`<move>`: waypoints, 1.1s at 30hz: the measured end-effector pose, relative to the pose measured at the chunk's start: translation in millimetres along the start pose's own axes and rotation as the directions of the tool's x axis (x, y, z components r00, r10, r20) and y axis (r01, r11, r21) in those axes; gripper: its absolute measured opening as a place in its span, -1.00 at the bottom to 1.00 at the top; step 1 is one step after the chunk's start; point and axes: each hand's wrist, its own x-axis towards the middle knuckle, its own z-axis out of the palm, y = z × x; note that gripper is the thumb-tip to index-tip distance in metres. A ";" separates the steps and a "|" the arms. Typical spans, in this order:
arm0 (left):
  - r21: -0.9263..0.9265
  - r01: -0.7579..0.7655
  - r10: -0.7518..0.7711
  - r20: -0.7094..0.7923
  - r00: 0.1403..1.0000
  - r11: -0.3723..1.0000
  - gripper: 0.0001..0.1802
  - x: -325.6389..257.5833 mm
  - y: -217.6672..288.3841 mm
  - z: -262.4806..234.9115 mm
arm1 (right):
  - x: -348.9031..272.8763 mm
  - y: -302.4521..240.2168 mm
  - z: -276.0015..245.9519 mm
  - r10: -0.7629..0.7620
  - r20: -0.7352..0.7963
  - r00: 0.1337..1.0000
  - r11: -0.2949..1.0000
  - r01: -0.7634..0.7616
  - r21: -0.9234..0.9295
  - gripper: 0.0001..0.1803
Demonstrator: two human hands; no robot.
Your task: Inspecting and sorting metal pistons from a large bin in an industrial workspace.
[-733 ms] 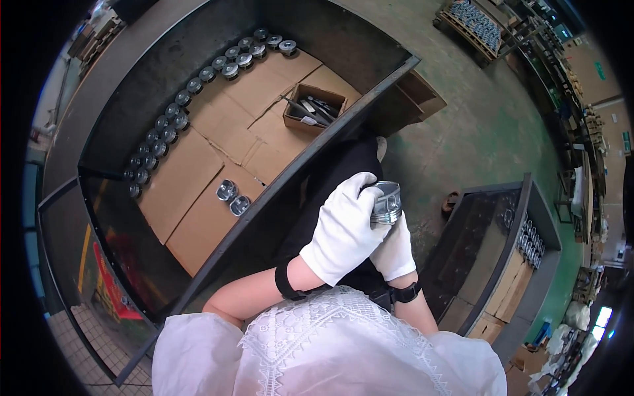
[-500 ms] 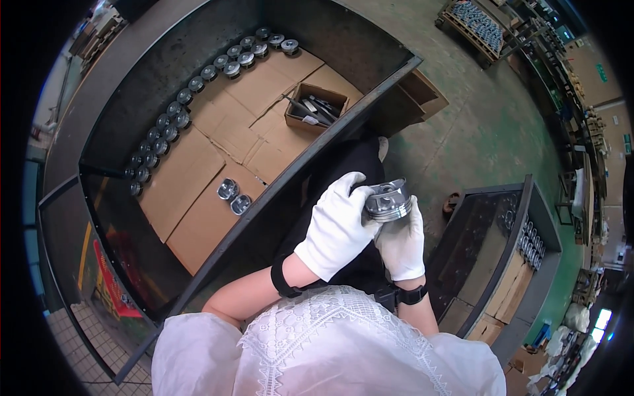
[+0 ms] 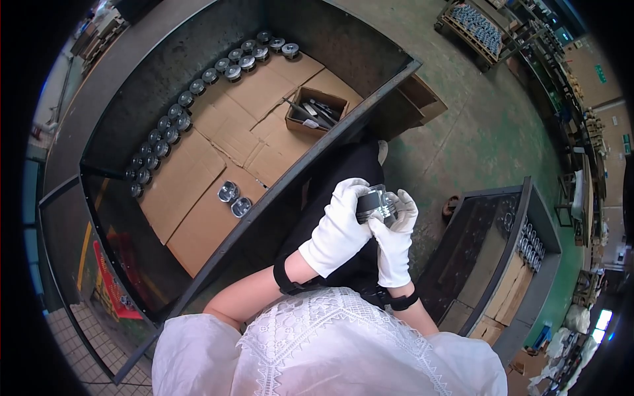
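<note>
This is a factory floor or metal workshop. A big dark steel bin (image 3: pixel 370 99) at ten o'clock is lined with flattened cardboard (image 3: pixel 198 198), and a long row of shiny round metal parts (image 3: pixel 191 92) runs along its far wall. A small box of tools (image 3: pixel 316 111) sits at twelve o'clock. The floor (image 3: pixel 489 125) is worn green concrete. A second bin (image 3: pixel 522 218) holding more parts stands at three o'clock, and a loaded pallet (image 3: pixel 475 26) lies at one o'clock.

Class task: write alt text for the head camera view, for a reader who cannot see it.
Two white-gloved hands, left hand and right hand, hold a round shiny metal part above the person's lap. To the left, a dark metal bin lined with cardboard holds rows of similar parts and a small open box.
</note>
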 end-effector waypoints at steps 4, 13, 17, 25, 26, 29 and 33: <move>-0.038 0.002 -0.003 -0.009 1.000 0.999 -0.43 1.1 0.5 -3.0 | -2.6 20.5 -9.9 0.068 0.035 0.997 0.997 -0.069 0.020 -0.38; -0.075 0.009 -0.009 0.008 1.000 0.997 -0.48 5.0 9.8 -14.9 | 9.0 -10.6 -8.2 0.367 0.482 0.796 0.537 -0.604 0.589 -0.47; -0.040 -0.068 0.068 -0.013 0.998 0.997 -0.45 9.9 10.9 -17.7 | 9.1 -21.3 -6.0 0.311 0.525 0.792 0.427 -0.610 0.667 -0.54; -0.045 -0.068 0.067 -0.024 0.997 0.997 -0.45 9.0 8.6 -15.2 | 7.3 -19.3 -3.4 0.328 0.445 0.833 0.589 -0.549 0.593 -0.62; -0.023 -0.055 0.055 -0.015 0.998 0.998 -0.45 8.6 6.3 -17.1 | 6.5 -19.4 -2.2 0.244 0.398 0.885 0.717 -0.440 0.540 -0.59; 0.012 -0.031 0.031 0.007 0.999 0.999 -0.48 4.1 -3.5 -14.7 | 3.9 -15.2 0.4 0.138 0.127 0.982 0.979 -0.154 0.133 -0.42; 0.057 -0.029 0.030 -0.010 0.999 0.998 -0.50 -0.3 -10.6 -7.2 | 1.5 -15.8 13.1 -0.052 0.038 0.998 0.990 0.057 -0.130 -0.19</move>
